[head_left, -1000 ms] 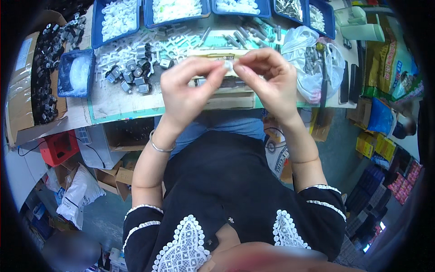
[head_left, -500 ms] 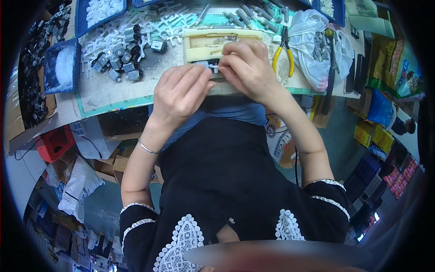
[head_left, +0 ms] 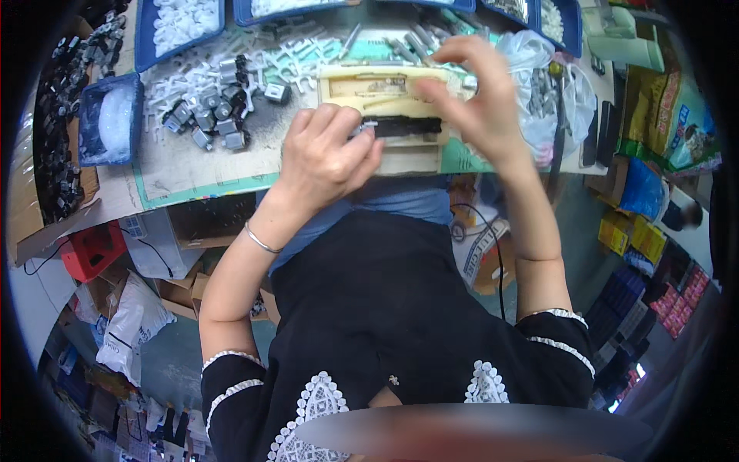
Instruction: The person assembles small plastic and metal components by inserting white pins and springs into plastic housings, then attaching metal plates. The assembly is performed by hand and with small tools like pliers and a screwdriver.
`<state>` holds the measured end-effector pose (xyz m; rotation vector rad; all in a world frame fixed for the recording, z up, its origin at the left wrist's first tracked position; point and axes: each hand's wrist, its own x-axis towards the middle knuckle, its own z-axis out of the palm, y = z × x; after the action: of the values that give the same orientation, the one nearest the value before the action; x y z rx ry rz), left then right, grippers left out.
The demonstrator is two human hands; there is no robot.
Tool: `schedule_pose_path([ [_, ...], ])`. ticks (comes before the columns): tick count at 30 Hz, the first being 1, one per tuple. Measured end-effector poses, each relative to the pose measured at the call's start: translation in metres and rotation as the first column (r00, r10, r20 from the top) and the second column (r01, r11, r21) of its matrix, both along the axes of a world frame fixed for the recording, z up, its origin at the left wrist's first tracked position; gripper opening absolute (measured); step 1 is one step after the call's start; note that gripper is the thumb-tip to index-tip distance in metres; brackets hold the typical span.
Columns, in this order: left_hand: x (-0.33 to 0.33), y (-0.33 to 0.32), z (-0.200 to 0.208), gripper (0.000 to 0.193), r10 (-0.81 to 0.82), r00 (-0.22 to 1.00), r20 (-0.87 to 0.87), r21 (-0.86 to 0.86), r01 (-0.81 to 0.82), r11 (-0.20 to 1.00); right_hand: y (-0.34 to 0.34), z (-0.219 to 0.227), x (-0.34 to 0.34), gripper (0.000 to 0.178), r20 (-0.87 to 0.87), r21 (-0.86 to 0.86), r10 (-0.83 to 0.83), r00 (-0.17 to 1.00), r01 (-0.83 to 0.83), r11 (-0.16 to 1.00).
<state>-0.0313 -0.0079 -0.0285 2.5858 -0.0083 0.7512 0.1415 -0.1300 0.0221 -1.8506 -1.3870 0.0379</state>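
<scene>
Cream wooden jig (head_left: 385,100) on counter (head_left: 192,165), long black strip (head_left: 404,125) across it; left hand (head_left: 327,158) fingers pinch strip's end, right hand (head_left: 469,92) fingers closed on small silvery part (head_left: 469,83).

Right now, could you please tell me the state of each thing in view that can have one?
Left hand: fingers curled on a black strip.
Black strip: lying across the cream jig.
Right hand: raised, pinching a small metal part.
Blue trays: filled with white parts.
Clear bag: open, crumpled.

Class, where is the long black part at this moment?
In the head view, the black part lies across the cream jig at the bench's near edge, its left end at the left hand.
</scene>
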Motion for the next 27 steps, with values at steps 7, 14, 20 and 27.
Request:
schedule_pose_path([
  [7, 0.019, 0.006, 0.029, 0.017, -0.057, 0.998, 0.034, -0.027, 0.058, 0.998, -0.003, 0.005, 0.166, 0.021, 0.58, -0.335, -0.312, 0.753, 0.569, 0.751],
  [14, 0.048, 0.09, 0.047, 0.011, 0.352, 0.936, -0.018, 0.079, -0.349, 0.934, 0.019, -0.021, 0.166, 0.015, 0.637, -0.379, -0.176, 0.751, 0.503, 0.777],
  [20, 0.093, 0.132, 0.032, 0.01, 0.367, 0.918, -0.148, 0.343, -0.3, 0.89, 0.018, -0.017, 0.161, 0.019, 0.567, -0.315, -0.307, 0.764, 0.546, 0.777],
  [27, 0.107, 0.139, 0.034, 0.007, 0.334, 0.894, -0.298, 0.423, -0.19, 0.886, 0.01, -0.01, 0.159, 0.03, 0.573, -0.374, -0.379, 0.727, 0.643, 0.668],
])
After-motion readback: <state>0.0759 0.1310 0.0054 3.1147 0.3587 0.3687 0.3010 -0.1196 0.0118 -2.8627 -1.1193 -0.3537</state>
